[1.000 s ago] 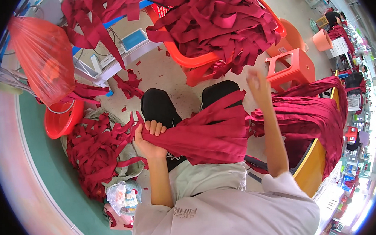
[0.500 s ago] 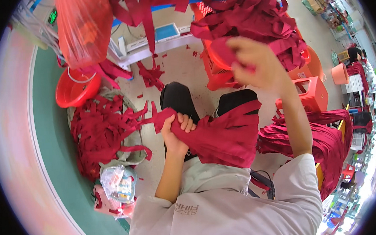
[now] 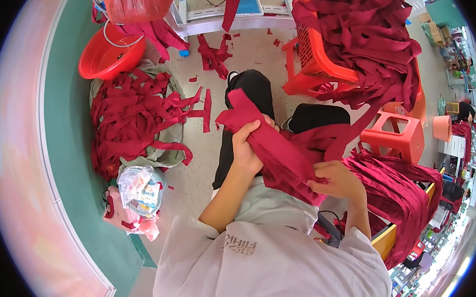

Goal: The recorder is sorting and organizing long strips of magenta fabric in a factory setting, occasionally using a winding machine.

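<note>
One left hand (image 3: 249, 149) and, seemingly, one right hand (image 3: 339, 180) grip long dark-red cloth strips (image 3: 287, 152); I judge it gathering, next needing alignment.

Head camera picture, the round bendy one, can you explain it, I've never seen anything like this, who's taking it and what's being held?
Sure. There's no robot here, just a person's own bare hands. The picture comes from the left of two wide cameras worn on their head, looking down, which is why straight edges bend near the rim.

The left hand has its grip around a bundle of dark red cloth. The right hand has its fingertips at the bundle's lower end; I can't tell whether they pinch it.

Red scraps lie on the floor. To the left are a heap of red strips and a red basin; to the right, a red basket piled with cloth and a red stool.
</note>
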A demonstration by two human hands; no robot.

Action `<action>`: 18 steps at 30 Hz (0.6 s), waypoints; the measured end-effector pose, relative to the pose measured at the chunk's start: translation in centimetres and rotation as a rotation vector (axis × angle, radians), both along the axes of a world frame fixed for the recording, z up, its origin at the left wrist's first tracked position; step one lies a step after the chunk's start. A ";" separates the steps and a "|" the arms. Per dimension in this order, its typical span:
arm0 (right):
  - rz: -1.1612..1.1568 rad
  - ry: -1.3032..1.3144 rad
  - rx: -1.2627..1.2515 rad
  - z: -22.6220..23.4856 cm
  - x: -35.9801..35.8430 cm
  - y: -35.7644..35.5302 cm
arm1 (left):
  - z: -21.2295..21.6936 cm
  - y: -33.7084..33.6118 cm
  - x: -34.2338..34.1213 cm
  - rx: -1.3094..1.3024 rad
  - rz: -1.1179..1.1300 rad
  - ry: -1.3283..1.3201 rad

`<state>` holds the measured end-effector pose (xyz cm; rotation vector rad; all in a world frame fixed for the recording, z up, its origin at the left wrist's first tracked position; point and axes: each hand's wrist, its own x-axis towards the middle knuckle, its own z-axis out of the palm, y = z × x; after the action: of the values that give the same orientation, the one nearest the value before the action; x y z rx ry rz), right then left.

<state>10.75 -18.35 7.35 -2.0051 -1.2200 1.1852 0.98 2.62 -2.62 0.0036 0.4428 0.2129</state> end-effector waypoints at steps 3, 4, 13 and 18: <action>-0.010 -0.075 -0.115 -1.5 -0.2 -1.8 | -0.4 -0.1 0.2 0.004 -0.025 -0.142; -0.031 -0.164 -0.159 -1.6 -0.2 -2.0 | -0.2 -0.1 0.4 -0.010 -0.033 -0.143; -0.310 0.074 -0.237 -2.2 0.2 -2.0 | -1.7 -0.2 -0.3 -0.009 -0.042 -0.380; -0.253 -0.093 -0.262 -2.5 0.7 -4.8 | 1.7 0.1 0.8 -0.027 0.078 -0.111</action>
<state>11.45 -23.15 4.89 -2.3487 -0.8533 1.1841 1.75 2.72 -0.92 -0.0518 0.3355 0.2828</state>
